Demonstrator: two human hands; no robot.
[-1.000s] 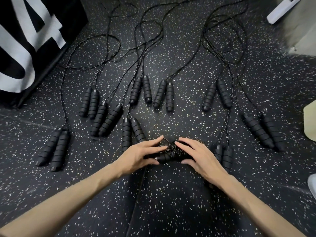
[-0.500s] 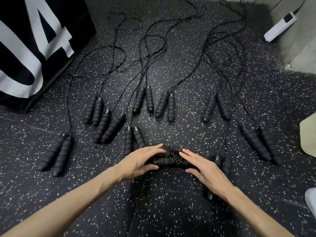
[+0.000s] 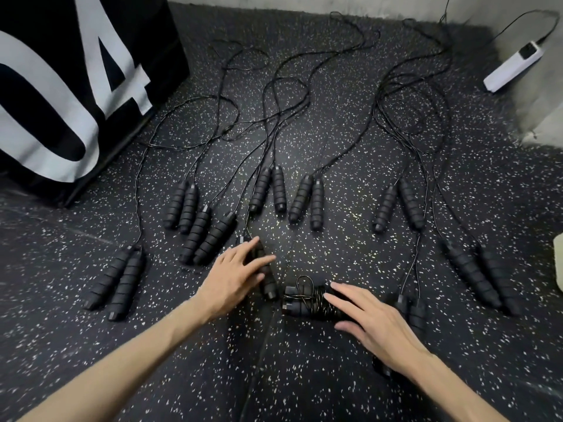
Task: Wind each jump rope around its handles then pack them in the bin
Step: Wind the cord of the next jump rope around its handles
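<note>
1. While the wound rope bundle (image 3: 307, 303) lies on the speckled floor (image 3: 335, 245) just in front of the person, its cord wrapped round both handles with one small loop standing proud at the top, the right hand (image 3: 370, 319) lies over its right end, fingers straight and spread, gripping nothing that shows.
2. Judgement: tuck that loose loop under a wrap before lifting, or the cord may unwind in transit.
3. Left hand (image 3: 236, 274) rests, fingers extended, on the next pair of handles (image 3: 268, 281) just left of the bundle; no pinch visible.
4. Judgement: gather both handles side by side, ends level, before the first turn; keep cord taut.
5. Its cord runs up into crossed loops (image 3: 268, 117) shared with neighbouring ropes; draw it free slowly.
6. No bin identifiable; the black box marked "04" (image 3: 76, 86) stands far left.
</note>
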